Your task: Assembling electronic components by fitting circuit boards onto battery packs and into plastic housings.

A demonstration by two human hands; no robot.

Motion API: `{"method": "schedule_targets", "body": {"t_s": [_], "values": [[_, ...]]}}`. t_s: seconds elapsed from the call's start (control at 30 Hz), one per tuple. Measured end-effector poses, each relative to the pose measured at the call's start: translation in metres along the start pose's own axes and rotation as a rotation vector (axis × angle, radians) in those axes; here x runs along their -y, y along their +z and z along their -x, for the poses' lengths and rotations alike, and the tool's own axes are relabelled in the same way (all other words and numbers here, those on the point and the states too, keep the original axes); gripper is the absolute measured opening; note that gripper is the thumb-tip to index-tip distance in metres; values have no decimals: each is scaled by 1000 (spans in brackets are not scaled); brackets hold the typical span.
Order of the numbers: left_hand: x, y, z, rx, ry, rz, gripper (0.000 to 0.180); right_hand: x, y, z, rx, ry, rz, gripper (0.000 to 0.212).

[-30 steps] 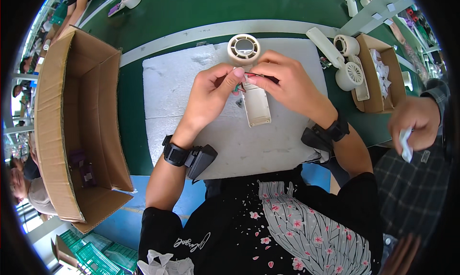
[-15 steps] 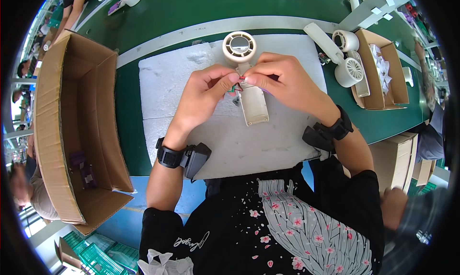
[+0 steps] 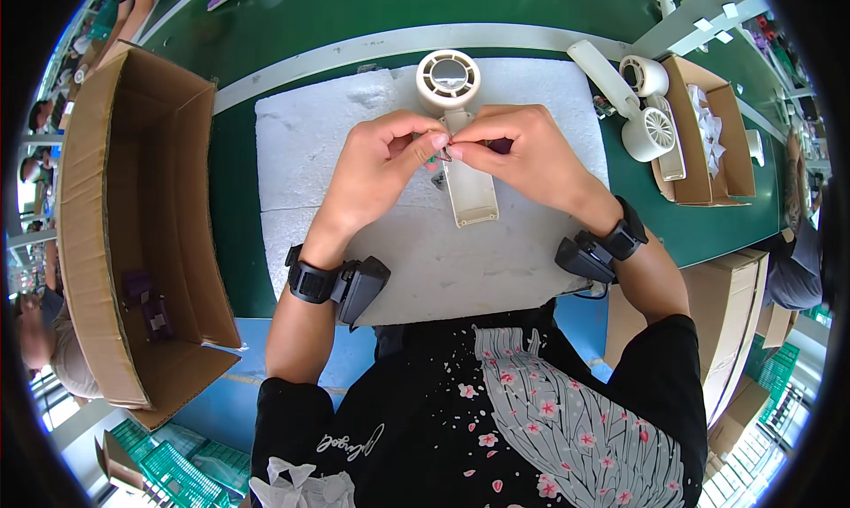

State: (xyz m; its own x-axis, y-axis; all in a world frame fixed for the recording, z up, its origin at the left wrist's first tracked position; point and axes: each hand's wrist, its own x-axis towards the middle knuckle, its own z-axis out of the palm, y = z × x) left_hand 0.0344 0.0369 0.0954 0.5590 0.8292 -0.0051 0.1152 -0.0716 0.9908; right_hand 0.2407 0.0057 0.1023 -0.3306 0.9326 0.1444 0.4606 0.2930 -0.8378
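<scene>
A cream handheld fan lies on the white foam board with its round head away from me. Its handle shell is opened up, with the hollow inside facing upward. Over the upper part of the handle, my left hand pinches thin red and dark wires between thumb and forefinger, beside a small green piece. My right hand is closed on the same wires from the other side, fingertips nearly meeting the left ones. Something dark purple shows beneath the right fingers. The wire ends are mostly hidden by fingertips.
The foam board rests on a green table. At left stands a large open carton with purple parts inside. On the right are fan bodies and a small carton holding white paper pieces. A grey post rises behind.
Both hands stay over the handle, their fingertips drawn slightly closer around the wires. The view has shifted a little. Another person's hand at the lower right has gone out of view.
</scene>
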Motion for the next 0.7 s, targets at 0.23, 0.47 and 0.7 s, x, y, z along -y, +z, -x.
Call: {"method": "schedule_targets", "body": {"t_s": [0.23,0.47,0.7], "values": [[0,-9,5,-67,-23,41,17,3,9,-8,-70,-184,118,13],[-13,-30,31,-85,-20,-18,17,32,24,-11,-95,-162,153,13],[-32,-45,70,-79,47,62,18,81,45,-1,-124,-186,67,12]]}}
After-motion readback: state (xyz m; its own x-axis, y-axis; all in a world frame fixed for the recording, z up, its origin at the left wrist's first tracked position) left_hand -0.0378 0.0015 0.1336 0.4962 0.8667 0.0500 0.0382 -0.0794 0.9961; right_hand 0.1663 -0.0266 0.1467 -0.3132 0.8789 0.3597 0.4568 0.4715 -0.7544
